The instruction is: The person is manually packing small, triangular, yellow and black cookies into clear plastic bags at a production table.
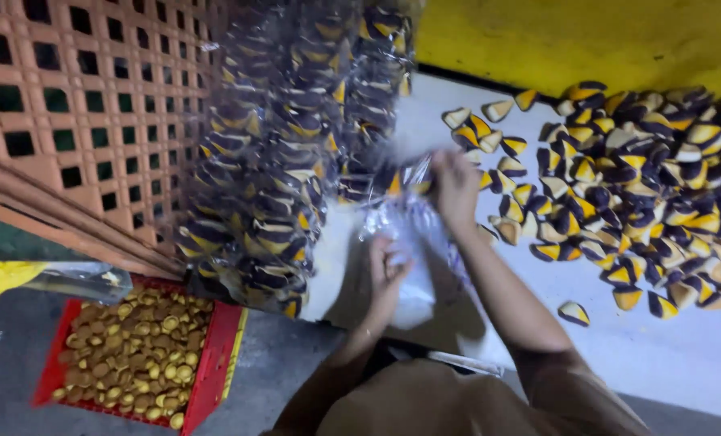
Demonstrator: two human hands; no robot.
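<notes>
Brown sleeves are filling the bottom edge of the view, and from them both of the person's forearms are reaching out over the white table (659,355). Left hand (386,270) is curling around the lower part of a clear plastic bag (413,234), its grip closing on the crinkled film. Right hand (455,184) is pinching the top of the same bag, fingers together on the plastic, just beside the edge of a loose pile of yellow, white and dark purple wedge-shaped pieces (651,186) that is spreading across the table toward the yellow wall (570,36). Motion blur is hiding whether anything is sitting inside the bag. To the left, filled clear bags of the same pieces (280,153) are leaning against an orange lattice crate (86,105). Below them, on the grey floor, a red tray (219,355) is holding small round tan pieces (134,347).
</notes>
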